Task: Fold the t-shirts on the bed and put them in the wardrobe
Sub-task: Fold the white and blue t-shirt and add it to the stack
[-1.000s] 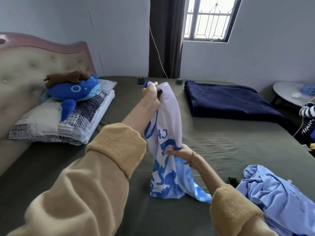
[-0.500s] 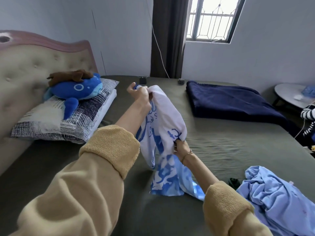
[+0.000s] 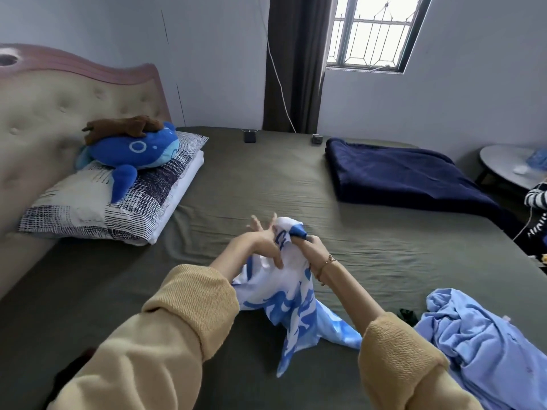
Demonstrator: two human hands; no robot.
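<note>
The right hand [image 3: 305,247] is pinching the printed t-shirt [image 3: 291,303] at its blue trim; the left hand [image 3: 266,241] is touching it, fingers splayed. The single pinch (cloth bunched) is risking a slip, the shirt dropping crumpled onto the bed [image 3: 266,179].

Bunched white-blue t-shirt [image 3: 291,294], crumpled light-blue t-shirt [image 3: 485,347]

T-shirt [image 3: 296,303]: showing white with blue wave print.
Second shirt [image 3: 485,344]: lying plain light blue.
Sheet [image 3: 266,184]: showing olive green.
Blanket [image 3: 402,176]: showing navy.
Plush [image 3: 133,149]: sitting bright blue.
Sleeves [image 3: 183,321]: showing mustard yellow.
</note>
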